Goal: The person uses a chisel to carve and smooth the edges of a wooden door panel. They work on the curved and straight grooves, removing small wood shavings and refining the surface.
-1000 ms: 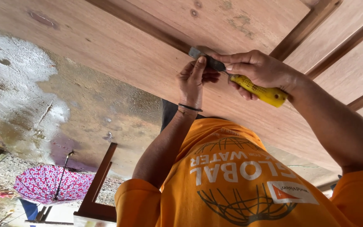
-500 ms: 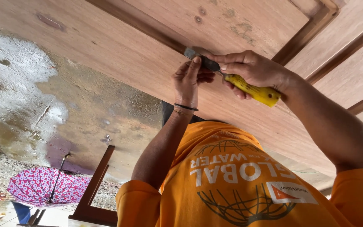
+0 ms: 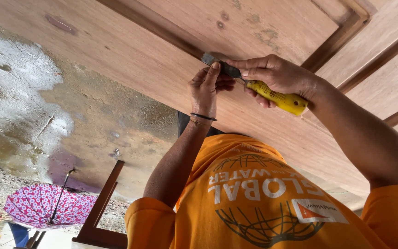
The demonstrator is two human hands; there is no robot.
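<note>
Right grip point(image 3: 272, 76) wraps closed around a chisel point(image 3: 254, 85) with a yellow handle, fingers curled over the upper part of that handle where it meets the dark metal blade; left grip point(image 3: 206, 87) pinches the blade near its tip, the extended fingertip pressing it flat against the wooden door panel point(image 3: 130, 60). Taking the dark groove point(image 3: 162, 34) in the panel as landmark, the blade tip sits just below the groove's lower edge, touching the wood, while the handle trails away from the groove toward the person's right forearm. A thin dark band point(image 3: 203, 116) circles the left wrist, below the groove. An orange shirt point(image 3: 254, 203) fills the frame well below the groove; a pink patterned umbrella point(image 3: 47, 207) lies far from it, beside wet concrete ground point(image 3: 33, 106). Judged from this posture, clean work calls for a low blade angle, steady guiding pressure from the left fingertip, and short controlled pushes along the grain.
</note>
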